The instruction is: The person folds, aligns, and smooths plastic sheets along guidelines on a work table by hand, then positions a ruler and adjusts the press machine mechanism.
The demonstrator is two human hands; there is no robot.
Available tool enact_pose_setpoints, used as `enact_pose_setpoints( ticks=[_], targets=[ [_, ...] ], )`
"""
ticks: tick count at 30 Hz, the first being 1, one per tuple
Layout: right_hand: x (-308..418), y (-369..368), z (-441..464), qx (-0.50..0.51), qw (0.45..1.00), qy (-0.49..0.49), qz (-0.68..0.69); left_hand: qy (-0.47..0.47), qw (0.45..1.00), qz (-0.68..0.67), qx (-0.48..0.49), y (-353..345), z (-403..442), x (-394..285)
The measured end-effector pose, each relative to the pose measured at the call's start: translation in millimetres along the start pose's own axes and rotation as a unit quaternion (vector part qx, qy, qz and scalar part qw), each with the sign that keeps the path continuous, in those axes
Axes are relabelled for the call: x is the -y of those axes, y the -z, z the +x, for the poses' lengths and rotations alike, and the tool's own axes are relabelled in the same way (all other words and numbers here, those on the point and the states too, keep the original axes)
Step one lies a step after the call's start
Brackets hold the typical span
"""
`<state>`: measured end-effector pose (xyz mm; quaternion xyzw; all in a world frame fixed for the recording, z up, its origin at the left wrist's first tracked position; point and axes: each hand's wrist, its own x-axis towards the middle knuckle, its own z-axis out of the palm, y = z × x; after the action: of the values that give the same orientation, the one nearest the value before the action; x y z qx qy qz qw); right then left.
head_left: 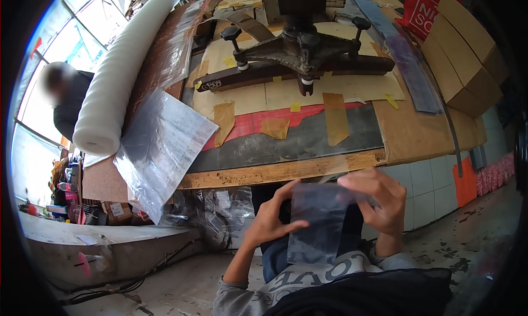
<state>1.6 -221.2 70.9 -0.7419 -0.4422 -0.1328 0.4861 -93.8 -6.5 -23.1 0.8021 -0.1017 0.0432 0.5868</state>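
Note:
A small clear plastic bag or sheet (314, 228) hangs in front of my lap, below the table's front edge. My left hand (275, 217) grips it at its left side, thumb across the front face and fingers behind. Near its upper right corner is my right hand (382, 198), its fingers curled and pinched on the plastic, somewhat blurred. Another thin transparent piece shows faintly above it, over the wooden edge strip (280, 168). Just beyond stands a dark metal press head (305, 52) with black knobs, its long bar lying over the taped work surface (253, 143).
At the left lie a big roll of white foam (118, 79) and a stack of clear plastic sheets (165, 140) hanging over the edge. Cardboard (459, 57) and a red bag (421, 11) are at the right. A person (69, 99) is at far left.

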Motion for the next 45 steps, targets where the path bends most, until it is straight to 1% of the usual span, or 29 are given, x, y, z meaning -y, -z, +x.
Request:
enact_pose_setpoints(
  ticks=[1, 2, 4, 5, 7, 8, 9, 10, 11, 12, 14, 17, 18, 20, 21, 22, 23, 24, 25, 28, 31, 34, 35, 38, 39, 40, 42, 43, 45],
  targets=[
    [7.8, 0.9, -0.5, 0.007, 1.000, 0.009, 0.016, 0.012, 0.999, 0.025, 0.031, 0.0, 1.9, -2.3],
    [14.5, -0.1, -1.6, 0.002, 0.994, 0.012, 0.108, -0.029, 0.998, 0.035, 0.040, 0.1, 3.4, 2.9],
    [25.3, -2.0, -3.4, -0.010, 0.958, 0.018, 0.287, -0.112, 0.990, 0.055, 0.060, 1.1, 11.2, 9.7],
    [16.0, -5.1, -3.9, -0.034, 0.911, 0.036, 0.410, -0.086, 0.995, -0.041, 0.027, -4.2, 9.5, 5.6],
    [-6.2, -15.7, -7.4, -0.188, 0.896, -0.045, 0.399, -0.118, 0.992, -0.016, -0.050, -11.4, 14.2, 3.0],
    [-18.4, -19.4, -15.4, -0.220, 0.883, -0.108, 0.400, -0.134, 0.987, -0.005, -0.089, -14.8, 16.3, 2.9],
    [-30.5, -23.0, -23.4, -0.250, 0.863, -0.169, 0.405, -0.192, 0.974, 0.032, -0.119, -17.8, 19.3, 9.6],
    [-45.1, -20.6, -40.6, -0.235, 0.840, -0.253, 0.418, -0.171, 0.976, -0.027, -0.132, -19.0, 20.0, 6.8],
    [-57.0, -16.6, -57.6, -0.219, 0.810, -0.335, 0.428, -0.189, 0.971, -0.032, -0.142, -20.8, 18.7, 13.1],
    [-59.5, -11.7, -66.9, -0.141, 0.813, -0.387, 0.413, -0.206, 0.966, -0.037, -0.151, -22.2, 17.4, 16.6],
    [-57.3, -16.0, -83.1, -0.095, 0.856, -0.432, 0.269, -0.229, 0.949, -0.060, -0.209, -31.5, 13.6, 16.3],
    [-52.0, -15.0, -92.4, 0.000, 0.870, -0.421, 0.255, -0.266, 0.933, -0.072, -0.233, -34.6, 14.8, 8.9],
    [-50.1, -16.6, -92.1, 0.018, 0.877, -0.376, 0.299, -0.281, 0.927, -0.077, -0.236, -35.3, 16.0, 5.8],
    [-45.0, -27.0, -82.2, 0.055, 0.879, -0.279, 0.383, -0.292, 0.932, -0.019, -0.213, -36.1, 17.4, 3.6],
    [-36.6, -27.0, -69.7, 0.042, 0.871, -0.250, 0.422, -0.300, 0.932, 0.017, -0.201, -35.6, 17.2, 4.8],
    [-32.4, -22.2, -60.5, 0.066, 0.876, -0.250, 0.408, -0.307, 0.931, 0.053, -0.190, -35.3, 15.9, 5.4],
    [-29.8, -17.1, -51.0, 0.090, 0.880, -0.249, 0.394, -0.287, 0.938, 0.062, -0.183, -35.3, 12.9, 0.1],
    [-29.3, -14.5, -42.8, 0.115, 0.884, -0.249, 0.379, -0.291, 0.936, 0.079, -0.182, -34.4, 12.0, -2.7],
    [-29.0, -17.4, -35.1, 0.107, 0.885, -0.271, 0.363, -0.295, 0.933, 0.096, -0.180, -33.1, 10.8, -4.7],
    [-37.6, -19.6, -8.9, 0.057, 0.855, -0.359, 0.370, -0.306, 0.931, 0.111, -0.164, -32.6, 8.8, -15.5],
    [-63.4, -31.1, 12.4, 0.000, 0.865, -0.306, 0.399, -0.338, 0.926, 0.111, -0.128, -26.2, 8.1, -36.5],
    [-56.9, -29.2, 26.5, 0.010, 0.891, -0.204, 0.406, -0.342, 0.936, 0.047, -0.067, -20.5, -1.6, -42.0],
    [-58.6, -35.9, 25.9, 0.011, 0.888, -0.183, 0.421, -0.359, 0.931, 0.029, -0.066, -20.3, -2.1, -42.9],
    [-85.0, -58.1, 22.1, -0.078, 0.899, -0.293, 0.315, -0.313, 0.948, 0.016, -0.051, -13.9, -3.3, -35.0],
    [-89.4, -59.2, 22.1, -0.103, 0.891, -0.362, 0.253, -0.245, 0.966, -0.036, -0.071, -15.7, 1.0, -29.2],
    [-90.2, -58.3, 24.4, -0.093, 0.905, -0.373, 0.182, -0.192, 0.973, -0.025, -0.127, -15.4, 8.3, -29.4],
    [-86.7, -54.6, 26.6, -0.071, 0.916, -0.393, 0.037, -0.164, 0.980, 0.103, -0.036, 6.3, 19.9, -11.9],
    [-86.4, -56.4, 26.1, -0.068, 0.919, -0.388, 0.012, -0.195, 0.969, 0.153, -0.005, 11.3, 28.2, -11.7],
    [-89.3, -60.8, 29.1, -0.064, 0.925, -0.372, -0.038, -0.233, 0.949, 0.194, 0.090, 20.2, 39.9, -16.2]
  ],
)
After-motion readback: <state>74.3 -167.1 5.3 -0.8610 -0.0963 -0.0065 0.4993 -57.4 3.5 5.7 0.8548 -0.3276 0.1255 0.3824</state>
